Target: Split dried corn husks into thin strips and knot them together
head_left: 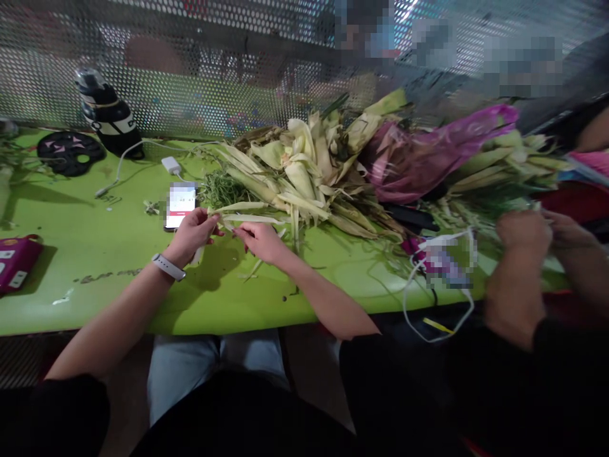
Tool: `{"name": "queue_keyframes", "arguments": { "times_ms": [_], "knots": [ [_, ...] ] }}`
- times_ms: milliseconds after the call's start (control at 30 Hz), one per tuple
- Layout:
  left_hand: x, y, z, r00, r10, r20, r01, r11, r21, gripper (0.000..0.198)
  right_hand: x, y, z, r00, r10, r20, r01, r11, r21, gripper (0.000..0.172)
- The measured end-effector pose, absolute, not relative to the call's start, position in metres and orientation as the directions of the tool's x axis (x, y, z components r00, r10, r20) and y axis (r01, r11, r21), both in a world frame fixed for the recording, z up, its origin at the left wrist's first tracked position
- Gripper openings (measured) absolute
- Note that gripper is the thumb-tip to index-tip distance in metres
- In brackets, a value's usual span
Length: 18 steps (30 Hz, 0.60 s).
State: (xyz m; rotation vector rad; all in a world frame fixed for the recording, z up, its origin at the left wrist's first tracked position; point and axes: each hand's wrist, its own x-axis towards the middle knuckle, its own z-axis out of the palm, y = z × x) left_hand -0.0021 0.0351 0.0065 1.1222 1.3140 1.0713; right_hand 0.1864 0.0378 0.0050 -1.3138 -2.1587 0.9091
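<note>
My left hand, with a white band on its wrist, is closed in a pinch on a pale leaf strip just above the green table. My right hand is closed too and grips the same strip a little to the right. The strip runs into a big heap of pale husks and leaves lying straight ahead. A phone lies just beyond my left hand.
A co-worker's hands work on leaves at the right, beside a purple plastic bag. A white charger and cable, a black-and-white bottle, a black disc and a magenta box sit at the left. Perforated metal panel behind.
</note>
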Motion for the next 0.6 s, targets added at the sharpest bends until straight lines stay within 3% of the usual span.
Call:
{"name": "queue_keyframes", "arguments": {
  "times_ms": [200, 367, 467, 600],
  "knots": [
    [-0.006, 0.038, -0.003, -0.013, 0.997, 0.081, 0.226, -0.076, 0.971, 0.020, 0.192, 0.023, 0.018, -0.543, 0.773, 0.328, 0.618, 0.632, -0.467, 0.026],
    [-0.002, 0.028, 0.001, 0.266, 0.940, 0.215, 0.411, -0.312, 0.856, 0.023, 0.211, 0.032, 0.034, -0.407, 0.727, 0.553, 0.572, 0.675, -0.466, 0.020],
    [0.003, 0.022, 0.007, 0.410, 0.895, 0.175, 0.389, -0.345, 0.854, 0.021, 0.215, 0.040, 0.034, -0.407, 0.770, 0.491, 0.494, 0.637, -0.591, 0.026],
    [0.007, 0.015, 0.015, 0.425, 0.894, 0.145, 0.320, -0.298, 0.899, 0.019, 0.210, 0.042, 0.027, -0.351, 0.878, 0.324, 0.495, 0.468, -0.732, 0.034]
  ]
}}
